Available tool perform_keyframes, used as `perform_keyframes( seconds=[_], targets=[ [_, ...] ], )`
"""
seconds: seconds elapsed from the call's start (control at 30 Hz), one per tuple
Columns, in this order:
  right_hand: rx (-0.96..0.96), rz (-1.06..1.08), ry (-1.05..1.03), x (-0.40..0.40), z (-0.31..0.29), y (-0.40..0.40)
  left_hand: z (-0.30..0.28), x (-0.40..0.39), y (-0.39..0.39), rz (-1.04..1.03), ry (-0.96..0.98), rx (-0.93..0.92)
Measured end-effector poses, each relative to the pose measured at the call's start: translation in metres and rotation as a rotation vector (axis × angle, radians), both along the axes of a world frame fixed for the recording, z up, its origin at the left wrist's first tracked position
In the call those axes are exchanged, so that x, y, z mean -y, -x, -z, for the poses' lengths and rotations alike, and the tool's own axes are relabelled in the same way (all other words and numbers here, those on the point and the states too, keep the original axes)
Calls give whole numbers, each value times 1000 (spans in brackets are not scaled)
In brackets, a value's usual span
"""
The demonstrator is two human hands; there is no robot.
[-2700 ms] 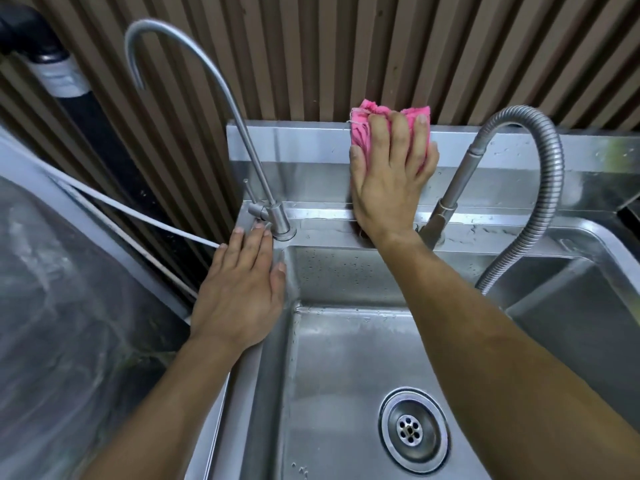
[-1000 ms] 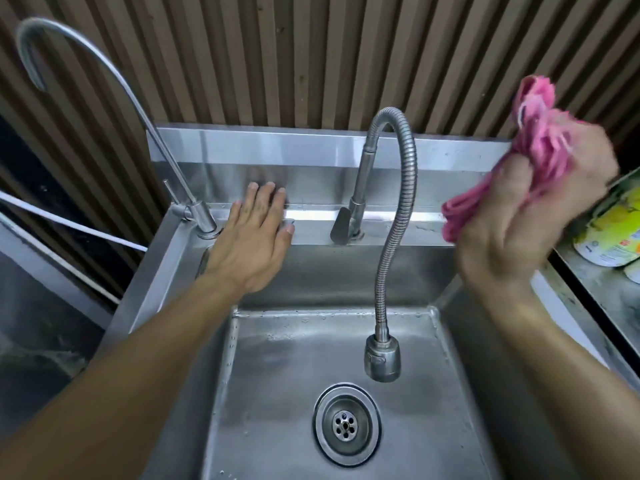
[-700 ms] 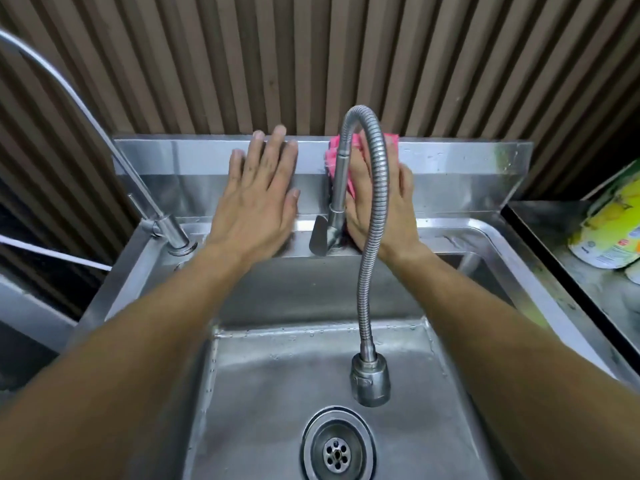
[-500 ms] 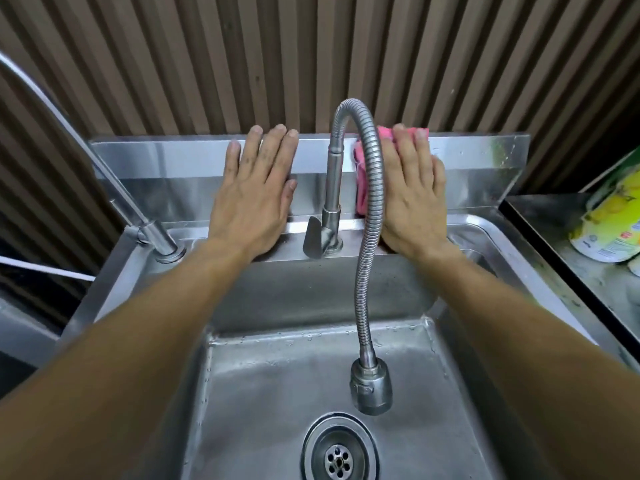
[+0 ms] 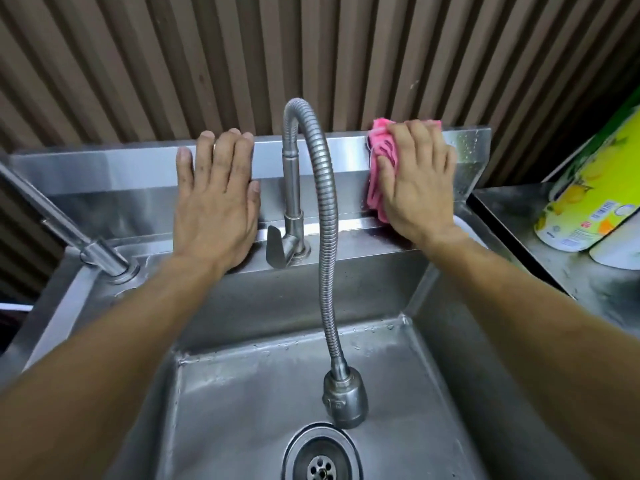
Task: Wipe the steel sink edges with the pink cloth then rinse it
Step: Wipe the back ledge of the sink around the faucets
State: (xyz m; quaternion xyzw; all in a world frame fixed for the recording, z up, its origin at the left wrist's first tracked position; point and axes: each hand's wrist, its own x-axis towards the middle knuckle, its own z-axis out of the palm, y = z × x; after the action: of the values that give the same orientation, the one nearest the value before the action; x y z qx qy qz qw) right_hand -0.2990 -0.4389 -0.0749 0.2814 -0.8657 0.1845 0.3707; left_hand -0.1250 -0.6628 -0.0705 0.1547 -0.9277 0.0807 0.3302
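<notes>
Rightward slid right hand [image 5: 417, 188], fingers flat pressing pink cloth [image 5: 375, 188] (bottle [image 5: 585, 202] label unreadable).

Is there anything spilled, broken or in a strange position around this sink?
Nothing stands out. The right hand presses the pink cloth against the steel back panel, the left hand rests flat there, and a few water drops lie in the sink.

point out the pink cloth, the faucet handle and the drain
pink cloth [image 5: 378, 188]: head view, bunched left edge
faucet handle [image 5: 276, 246]: head view, flat lever
drain [image 5: 320, 471]: head view, perforated centre
</notes>
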Motion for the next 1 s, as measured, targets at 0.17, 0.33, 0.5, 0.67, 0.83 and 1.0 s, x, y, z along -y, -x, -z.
perform_keyframes(
  seconds=[0.17,0.33,0.5,0.67,0.83,1.0],
  targets=[
    [-14,-186,8,67,-3,-44,-2,-13,10,-59,-8,16],
    [-58,-179,-47,36,-3,-22,-1,-1,9,-10,75,-5],
    [165,156,291,3,-6,6,3,3,12,68,95,-44],
    [103,-149,126,56,3,-42,6,4,15,115,90,-42],
    [40,-82,127,-1,1,10,6,10,14,121,132,62],
    [189,120,455,-38,-10,48,8,9,12,120,125,73]
  ],
)
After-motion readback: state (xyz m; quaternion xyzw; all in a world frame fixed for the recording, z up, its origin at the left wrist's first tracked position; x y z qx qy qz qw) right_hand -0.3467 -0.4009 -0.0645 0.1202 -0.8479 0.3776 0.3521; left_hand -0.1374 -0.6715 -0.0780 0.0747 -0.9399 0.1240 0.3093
